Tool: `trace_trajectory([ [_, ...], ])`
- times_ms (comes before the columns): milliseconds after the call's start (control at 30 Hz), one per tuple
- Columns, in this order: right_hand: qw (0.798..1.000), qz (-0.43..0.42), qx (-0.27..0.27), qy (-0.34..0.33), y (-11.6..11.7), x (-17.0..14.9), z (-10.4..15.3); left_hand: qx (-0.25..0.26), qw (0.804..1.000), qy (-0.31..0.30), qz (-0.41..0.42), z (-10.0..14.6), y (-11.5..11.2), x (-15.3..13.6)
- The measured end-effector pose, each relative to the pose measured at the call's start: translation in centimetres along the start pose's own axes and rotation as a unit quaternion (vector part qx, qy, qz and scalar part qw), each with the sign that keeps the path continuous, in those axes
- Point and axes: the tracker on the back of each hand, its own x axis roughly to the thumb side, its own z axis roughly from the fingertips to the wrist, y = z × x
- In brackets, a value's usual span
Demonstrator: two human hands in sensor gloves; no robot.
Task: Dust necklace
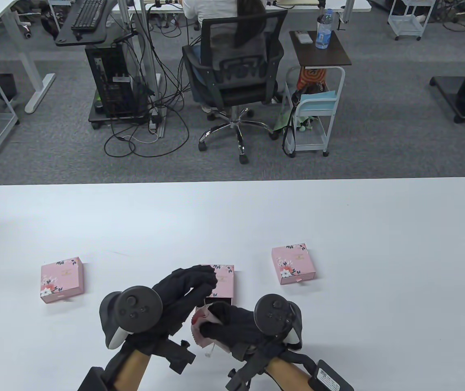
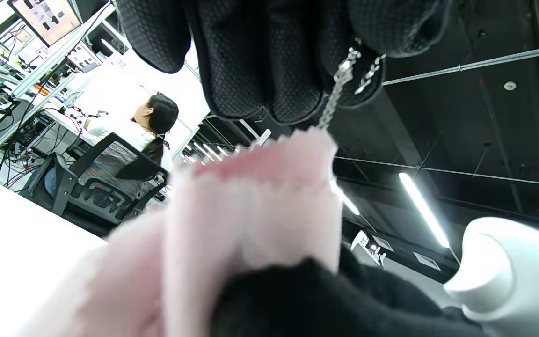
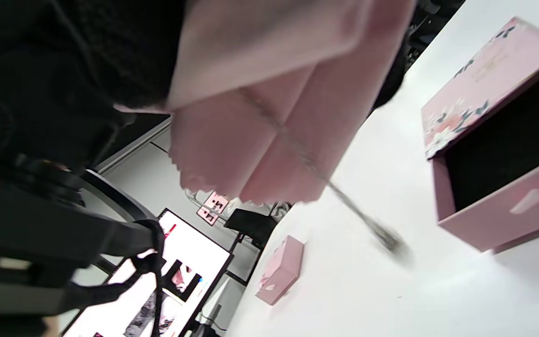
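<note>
Left hand [image 1: 183, 287] pinching necklace [image 2: 337, 89] taut, hung for wiping. Right hand [image 1: 226, 324] gripping pink cloth [image 2: 251, 201] around chain; open box [image 1: 221, 285] at 12 o'clock.

The necklace [image 2: 339, 86] is a bright metal chain, the cloth [image 2: 251, 206] soft, matt pink fabric with pinked edges, the gloves [image 2: 269, 56] black textured knit, the boxes [image 1: 295, 264] matt printed pink card, the table [image 1: 338, 228] smooth white.
</note>
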Motion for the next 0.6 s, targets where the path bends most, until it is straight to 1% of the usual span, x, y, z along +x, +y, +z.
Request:
trace_trajectory([
  [67, 1.0, 0.01, -0.011, 0.005, 0.0, -0.2, 0.1, 0.008, 1.0, 0.0, 0.003, 0.1, 0.3, 0.0],
  [200, 1.0, 0.012, -0.011, 0.006, 0.0, -0.3, 0.1, 0.023, 1.0, 0.0, 0.01, 0.3, 1.0, -0.1],
  [400, 0.997, 0.072, 0.023, 0.026, 0.2, -0.4, 0.0, 0.039, 0.999, -0.004, 0.017, 0.5, 1.7, -0.1],
  [500, 0.996, 0.076, 0.005, 0.036, 0.4, -0.8, 0.1, 0.047, 0.999, -0.004, 0.02, 0.6, 2.1, -0.2],
  [600, 0.995, 0.089, 0.008, 0.039, 0.6, -1.0, 0.1, 0.058, 0.998, -0.003, 0.024, 0.7, 2.5, -0.3],
])
